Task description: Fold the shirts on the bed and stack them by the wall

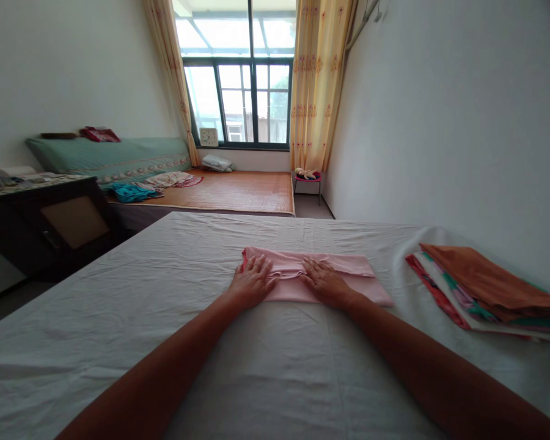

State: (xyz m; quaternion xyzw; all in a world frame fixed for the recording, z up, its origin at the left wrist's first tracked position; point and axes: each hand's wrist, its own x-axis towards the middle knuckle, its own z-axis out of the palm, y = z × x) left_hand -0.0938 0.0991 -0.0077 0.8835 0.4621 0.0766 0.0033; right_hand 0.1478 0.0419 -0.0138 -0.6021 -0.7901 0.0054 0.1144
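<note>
A pink cloth [348,269], folded into a long flat band, lies on the white sheet [165,293] of the bed in front of me. My left hand [253,279] rests flat on the cloth's left end, fingers spread. My right hand [323,281] presses palm down near the cloth's middle, fingers apart. Neither hand grips the fabric.
A stack of folded clothes [481,287], an orange piece on top, sits at the right by the wall. A dark cabinet [50,223] stands to the left. Beyond is a second bed with a woven mat [238,190], a teal garment [131,192], a small stool [308,178] and a window.
</note>
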